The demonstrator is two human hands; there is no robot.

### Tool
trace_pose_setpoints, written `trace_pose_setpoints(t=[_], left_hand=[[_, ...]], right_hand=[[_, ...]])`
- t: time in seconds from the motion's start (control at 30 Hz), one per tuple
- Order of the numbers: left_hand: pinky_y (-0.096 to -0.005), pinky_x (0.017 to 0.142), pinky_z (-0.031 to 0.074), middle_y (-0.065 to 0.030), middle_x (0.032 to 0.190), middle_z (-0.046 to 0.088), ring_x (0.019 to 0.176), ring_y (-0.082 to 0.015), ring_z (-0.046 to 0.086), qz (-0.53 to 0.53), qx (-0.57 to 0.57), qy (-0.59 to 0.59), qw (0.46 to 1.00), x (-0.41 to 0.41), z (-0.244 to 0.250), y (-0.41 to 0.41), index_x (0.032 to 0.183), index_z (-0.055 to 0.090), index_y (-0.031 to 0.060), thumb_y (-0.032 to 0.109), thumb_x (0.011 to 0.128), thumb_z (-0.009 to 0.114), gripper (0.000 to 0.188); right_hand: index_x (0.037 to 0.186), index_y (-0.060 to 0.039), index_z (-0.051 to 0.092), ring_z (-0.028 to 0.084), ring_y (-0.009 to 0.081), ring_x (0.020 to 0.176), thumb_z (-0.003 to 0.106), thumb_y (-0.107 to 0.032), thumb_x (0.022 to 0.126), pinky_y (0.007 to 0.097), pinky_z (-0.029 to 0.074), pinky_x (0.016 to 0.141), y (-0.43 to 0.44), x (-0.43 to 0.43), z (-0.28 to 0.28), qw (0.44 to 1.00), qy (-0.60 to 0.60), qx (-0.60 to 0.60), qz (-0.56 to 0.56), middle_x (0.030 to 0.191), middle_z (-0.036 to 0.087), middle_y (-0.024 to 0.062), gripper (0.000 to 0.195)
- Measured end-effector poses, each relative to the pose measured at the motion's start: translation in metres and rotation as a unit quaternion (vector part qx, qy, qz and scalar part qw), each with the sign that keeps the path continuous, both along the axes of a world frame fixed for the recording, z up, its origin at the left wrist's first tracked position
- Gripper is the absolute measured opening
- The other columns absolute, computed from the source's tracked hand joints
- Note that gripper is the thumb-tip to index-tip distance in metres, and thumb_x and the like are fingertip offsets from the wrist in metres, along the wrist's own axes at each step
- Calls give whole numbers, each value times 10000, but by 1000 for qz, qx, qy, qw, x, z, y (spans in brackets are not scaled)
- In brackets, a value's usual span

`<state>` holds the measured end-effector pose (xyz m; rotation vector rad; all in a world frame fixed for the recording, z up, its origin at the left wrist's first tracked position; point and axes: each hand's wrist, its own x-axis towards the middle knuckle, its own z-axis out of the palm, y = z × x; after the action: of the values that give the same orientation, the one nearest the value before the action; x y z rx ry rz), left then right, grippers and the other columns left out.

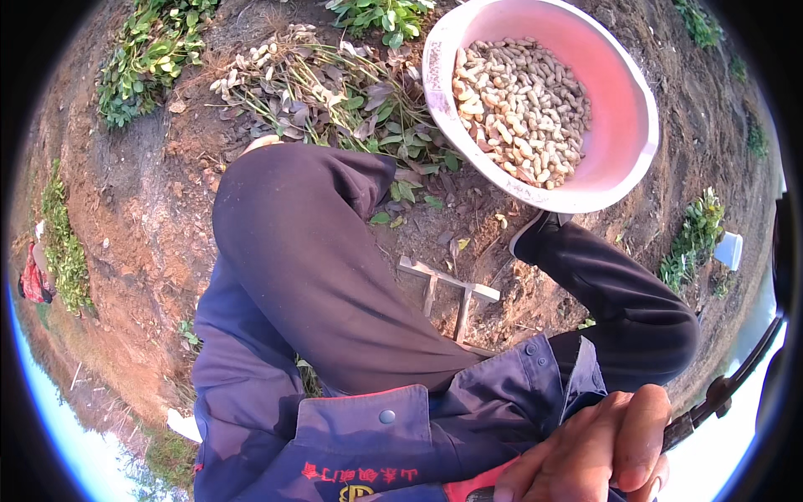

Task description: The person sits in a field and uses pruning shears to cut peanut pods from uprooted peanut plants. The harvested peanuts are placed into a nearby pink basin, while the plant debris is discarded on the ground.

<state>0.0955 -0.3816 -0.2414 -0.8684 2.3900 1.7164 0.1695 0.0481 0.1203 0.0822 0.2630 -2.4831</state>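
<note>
My right hand (583, 445) is close to the camera at the lower right, its fingers bent, over my dark blue jacket (364, 433). A dark rod or strap (680, 432) meets its fingers; whether they grip it cannot be told. Only a bit of skin, apparently my left hand (260, 143), shows past my bent left knee; the rest is hidden. Just beyond it lie pulled-up peanut plants (339, 94) with wilted leaves and pods. A pink plastic basin (627, 119), partly filled with unshelled peanuts (521, 113), stands at the upper right by my shoe.
A small wooden frame, perhaps a stool part (448, 279), is between my legs. Leafy green plants (154, 56) lie at the upper left, others (693, 238) at the right beside a pale container (728, 250). A red item (36, 276) is at the far left on bare soil.
</note>
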Motion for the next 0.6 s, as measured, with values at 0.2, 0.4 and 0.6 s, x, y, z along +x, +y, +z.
trace_pose_setpoints(t=[0.2,0.4,0.6], left_hand=[[-345,784,509,-81,882,714,811,-196,670,-94,-290,14,952,-148,46,53,1009,712,46,348,828,650,357],[-406,870,486,-231,1015,691,961,-353,653,-46,-420,-138,896,-208,1,59,979,706,-50,547,714,670,654],[-387,922,456,-216,1127,663,1048,-314,617,-15,-330,-182,926,-231,-22,49,988,703,-74,637,648,756,790]], right_hand=[[1082,-25,486,636,400,984,453,-97,991,519,401,1020,4,-15,-12,989,-111,48,-79,1103,592,231,120],[1059,-15,494,645,405,938,475,-106,986,515,492,901,8,-33,-26,977,-152,71,-129,1050,607,251,118],[1056,-3,489,653,394,878,528,-119,965,513,540,760,21,-36,-51,980,-147,-10,-132,997,635,257,153]])
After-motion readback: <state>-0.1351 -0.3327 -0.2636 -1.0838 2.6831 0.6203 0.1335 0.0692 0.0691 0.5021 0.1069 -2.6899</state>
